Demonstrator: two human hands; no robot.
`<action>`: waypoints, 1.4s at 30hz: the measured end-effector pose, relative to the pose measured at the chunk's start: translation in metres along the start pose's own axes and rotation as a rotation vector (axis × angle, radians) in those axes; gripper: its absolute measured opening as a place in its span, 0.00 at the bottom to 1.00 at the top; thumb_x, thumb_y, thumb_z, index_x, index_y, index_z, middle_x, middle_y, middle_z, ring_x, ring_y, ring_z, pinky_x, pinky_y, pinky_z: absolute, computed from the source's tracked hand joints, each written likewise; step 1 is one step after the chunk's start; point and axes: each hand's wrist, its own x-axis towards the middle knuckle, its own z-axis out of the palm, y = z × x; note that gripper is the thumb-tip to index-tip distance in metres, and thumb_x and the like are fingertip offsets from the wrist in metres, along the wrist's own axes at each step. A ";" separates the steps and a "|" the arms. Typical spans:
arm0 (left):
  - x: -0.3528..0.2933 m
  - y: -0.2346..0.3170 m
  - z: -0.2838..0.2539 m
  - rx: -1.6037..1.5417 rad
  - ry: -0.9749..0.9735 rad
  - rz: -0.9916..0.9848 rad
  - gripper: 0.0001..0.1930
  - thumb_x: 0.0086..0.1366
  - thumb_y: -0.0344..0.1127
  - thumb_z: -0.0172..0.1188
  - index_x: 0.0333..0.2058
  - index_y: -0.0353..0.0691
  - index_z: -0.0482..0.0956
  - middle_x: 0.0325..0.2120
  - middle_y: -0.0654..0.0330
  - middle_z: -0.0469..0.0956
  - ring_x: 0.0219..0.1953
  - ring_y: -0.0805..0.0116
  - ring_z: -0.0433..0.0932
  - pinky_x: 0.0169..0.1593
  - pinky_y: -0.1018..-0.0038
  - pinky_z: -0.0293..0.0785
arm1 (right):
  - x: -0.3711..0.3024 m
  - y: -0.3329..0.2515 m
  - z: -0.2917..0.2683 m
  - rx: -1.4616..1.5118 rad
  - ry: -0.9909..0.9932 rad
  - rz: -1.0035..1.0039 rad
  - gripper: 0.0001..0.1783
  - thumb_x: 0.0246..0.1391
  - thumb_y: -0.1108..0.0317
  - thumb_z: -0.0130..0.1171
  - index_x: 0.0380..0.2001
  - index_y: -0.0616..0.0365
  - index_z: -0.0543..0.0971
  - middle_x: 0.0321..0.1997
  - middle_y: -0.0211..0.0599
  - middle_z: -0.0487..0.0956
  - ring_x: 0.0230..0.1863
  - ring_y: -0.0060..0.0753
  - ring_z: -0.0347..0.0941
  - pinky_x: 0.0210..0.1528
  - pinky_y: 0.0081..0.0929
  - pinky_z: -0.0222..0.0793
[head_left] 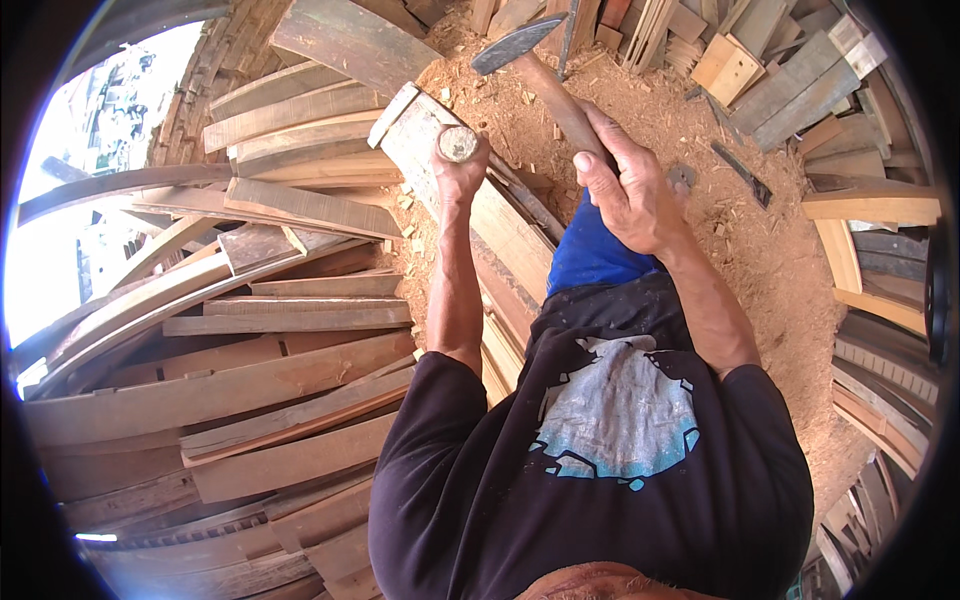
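Shirt: dark, with a pale print [620, 410], nearest the view; blue trousers [595, 245] show just beyond it.
Right hand [640, 195]: fingers wrapped round the hammer's grip, thumb standing out beside it.
Hammer [555, 95]: held in the air, dark metal head pointing away from the body; likely head-heavy and stiff, best gripped well down the wooden handle.
Left hand [460, 182]: fingers closed round a peg [459, 144] whose round, pale end faces up; its lower part is hidden.
Peg: over the beam; looks hard and rigid, best held below the end, as now.
Beam [512, 240]: pale wood beneath the left hand, running away from the body; probably heavy, stiff, rough rather than slippery.
Floor [770, 290]: strewn with shavings; a dark metal tool [742, 175] lies there.
Planks [290, 415]: stacked at left.
Offcuts [728, 70]: heaped at far right.
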 end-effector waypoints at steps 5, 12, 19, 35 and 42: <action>-0.008 -0.009 0.004 -0.184 -0.058 -0.127 0.15 0.58 0.31 0.71 0.41 0.35 0.77 0.30 0.61 0.81 0.31 0.69 0.80 0.39 0.74 0.77 | 0.013 0.021 0.030 -0.227 -0.085 -0.021 0.30 0.67 0.57 0.53 0.68 0.57 0.66 0.46 0.61 0.81 0.42 0.60 0.81 0.44 0.42 0.77; -0.010 -0.053 0.016 -0.263 0.068 -0.171 0.14 0.59 0.26 0.66 0.44 0.40 0.77 0.40 0.59 0.82 0.42 0.72 0.80 0.44 0.72 0.79 | 0.002 0.060 0.044 -0.228 -0.107 -0.054 0.28 0.66 0.58 0.54 0.64 0.61 0.67 0.37 0.59 0.81 0.36 0.57 0.80 0.37 0.45 0.75; -0.013 -0.045 0.018 -0.666 0.321 -0.248 0.13 0.61 0.33 0.68 0.43 0.40 0.76 0.32 0.60 0.79 0.35 0.71 0.79 0.39 0.77 0.79 | -0.026 0.044 0.037 0.292 -0.033 0.202 0.16 0.67 0.56 0.56 0.42 0.59 0.73 0.26 0.31 0.75 0.21 0.17 0.69 0.22 0.22 0.67; -0.155 0.076 0.047 0.214 -0.253 0.344 0.46 0.52 0.55 0.72 0.63 0.38 0.63 0.68 0.35 0.54 0.69 0.36 0.53 0.68 0.45 0.48 | -0.098 0.057 -0.029 0.803 0.337 0.384 0.08 0.64 0.63 0.58 0.38 0.54 0.73 0.32 0.36 0.79 0.20 0.23 0.73 0.23 0.20 0.74; -0.168 -0.044 0.017 0.695 -0.391 -0.355 0.52 0.61 0.59 0.61 0.70 0.27 0.48 0.70 0.25 0.41 0.73 0.29 0.37 0.72 0.40 0.32 | -0.097 0.049 -0.091 0.672 0.587 0.302 0.09 0.62 0.62 0.61 0.39 0.56 0.77 0.32 0.34 0.79 0.20 0.19 0.72 0.22 0.18 0.72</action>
